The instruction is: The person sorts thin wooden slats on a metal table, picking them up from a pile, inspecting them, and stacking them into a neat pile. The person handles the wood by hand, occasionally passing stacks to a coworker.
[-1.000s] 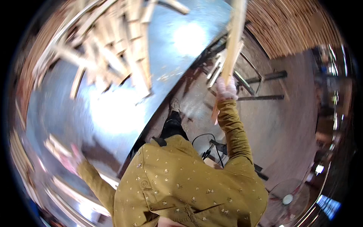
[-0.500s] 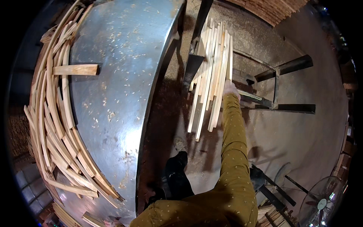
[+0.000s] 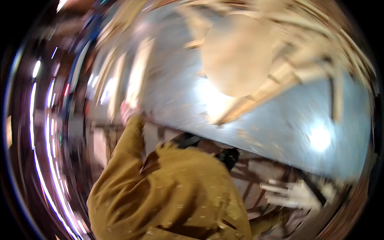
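Observation:
My left hand (image 3: 130,112), in its mustard sleeve, reaches to the near edge of the blue-grey metal table (image 3: 172,100). Its fingers are closed around the near end of a pale wooden strip (image 3: 140,74) that runs away across the tabletop. Two thinner wooden strips (image 3: 116,80) lie to the left of it. A pinkish blur shows by the strip's far end, too smeared to make out. Of my right arm only a bit of mustard sleeve (image 3: 272,222) shows at the lower right; the right hand is out of sight.
Loose wooden pieces (image 3: 296,72) are heaped on the table's far right side. A smooth round beige patch (image 3: 238,56) covers part of them. Below the table's edge at the right is a bundle of pale strips (image 3: 292,194). My dark shoe (image 3: 228,157) stands under the edge.
The view has swung from the strips on the floor rack to the metal table, blurring the picture. My right hand has left view; my left hand has come in, holding a wooden strip.

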{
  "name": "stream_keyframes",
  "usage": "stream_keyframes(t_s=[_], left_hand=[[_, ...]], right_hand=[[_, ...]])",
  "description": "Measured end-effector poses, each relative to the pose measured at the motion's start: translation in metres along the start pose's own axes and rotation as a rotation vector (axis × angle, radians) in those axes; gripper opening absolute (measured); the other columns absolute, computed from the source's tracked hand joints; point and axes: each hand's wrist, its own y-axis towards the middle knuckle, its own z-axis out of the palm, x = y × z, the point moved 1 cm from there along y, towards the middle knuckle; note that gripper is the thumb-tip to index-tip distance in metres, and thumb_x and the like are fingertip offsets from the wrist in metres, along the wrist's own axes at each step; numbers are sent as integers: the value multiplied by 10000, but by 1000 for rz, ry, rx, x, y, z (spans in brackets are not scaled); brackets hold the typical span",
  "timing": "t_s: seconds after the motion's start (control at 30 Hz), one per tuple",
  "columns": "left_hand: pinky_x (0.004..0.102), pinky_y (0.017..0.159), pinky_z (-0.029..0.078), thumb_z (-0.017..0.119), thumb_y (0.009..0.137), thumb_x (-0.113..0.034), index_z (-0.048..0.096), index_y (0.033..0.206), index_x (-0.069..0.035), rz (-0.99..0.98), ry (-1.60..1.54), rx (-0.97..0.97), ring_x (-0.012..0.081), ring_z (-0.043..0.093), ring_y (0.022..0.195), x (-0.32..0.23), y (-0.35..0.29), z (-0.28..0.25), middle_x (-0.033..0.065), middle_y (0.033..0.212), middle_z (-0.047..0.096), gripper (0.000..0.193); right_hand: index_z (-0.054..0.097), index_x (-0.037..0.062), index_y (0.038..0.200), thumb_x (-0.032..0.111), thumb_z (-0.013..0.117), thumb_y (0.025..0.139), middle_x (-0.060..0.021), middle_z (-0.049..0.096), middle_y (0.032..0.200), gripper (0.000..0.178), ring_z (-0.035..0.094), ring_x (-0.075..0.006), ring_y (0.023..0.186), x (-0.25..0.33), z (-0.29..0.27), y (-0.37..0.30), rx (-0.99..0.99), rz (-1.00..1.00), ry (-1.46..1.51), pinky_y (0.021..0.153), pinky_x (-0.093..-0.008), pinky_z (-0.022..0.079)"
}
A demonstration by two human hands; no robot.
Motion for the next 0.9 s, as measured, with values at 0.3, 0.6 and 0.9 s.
stream_keyframes(t_s=[0.3,0.6,0.9], left_hand=[[421,541,445,368,916,-744,511,1108,-100,-941,-1361,420,223,522,625,348,150,138,14,739,516,687],[550,980,472,555,881,-667,200,1503,28,-1232,-2030,342,454,466,1265,192,185,118,279,1398,440,998],[357,1008,418,624,956,-187,421,1405,25,407,-1063,269,252,519,1165,148,170,52,155,1264,545,537]], right_hand=[[374,-21,1468,144,565,973,-10,600,779,556,503,-56,666,293,308,-299,1449,-361,318,590,-182,429],[233,11,1517,610,681,765,-270,612,1222,1061,598,-395,1129,393,527,-553,1363,-546,-808,990,-413,437],[460,-56,1304,150,679,806,-175,632,1164,582,608,-249,1033,364,539,-509,1639,-111,-82,926,-343,480]])
